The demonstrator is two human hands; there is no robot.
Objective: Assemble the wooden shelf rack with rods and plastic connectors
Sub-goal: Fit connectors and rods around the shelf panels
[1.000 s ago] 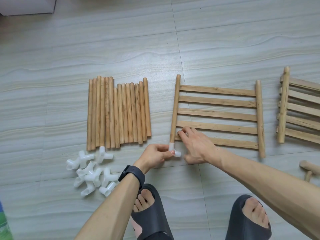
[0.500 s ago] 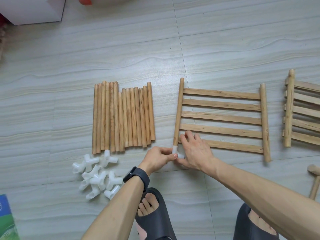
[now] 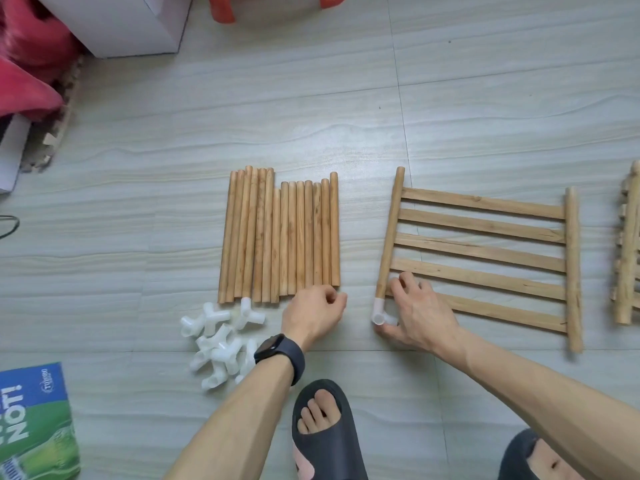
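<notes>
- Lying flat on the tiled floor (image 3: 485, 116), the slatted shelf panel (image 3: 485, 237) sits ahead of me, right of centre, with its two round rails running away from the camera. Flat makes sense, I judge, because the floor takes the push when a connector goes onto a rail end.
- A second slatted panel (image 3: 627, 251) waits at the right edge, well apart and only partly in view.
- The loose wooden rods (image 3: 280, 237) lie side by side in one neat row left of the panel, ends toward me, so any one can be lifted off without disturbing the rest.
- The spare white plastic connectors (image 3: 221, 344) are heaped just beside the rods' near ends, on the left hand's side, which I read as placed for easy reach.
- The right hand (image 3: 419, 317) grips the panel's near-left corner. Its fingers hook over the lowest slats and its thumb presses against the fitted connector, apparently to squeeze it home and stop the panel sliding.
- The left hand (image 3: 313, 315) hovers between rods and panel, loosely curled, with nothing in it that I can see. Its fingertips are near the end of the rightmost rod.
- The fitted connector (image 3: 379, 311) caps the near end of the left rail, one open socket facing up at me. The other three rail ends are bare, so I reckon the job has barely begun.
</notes>
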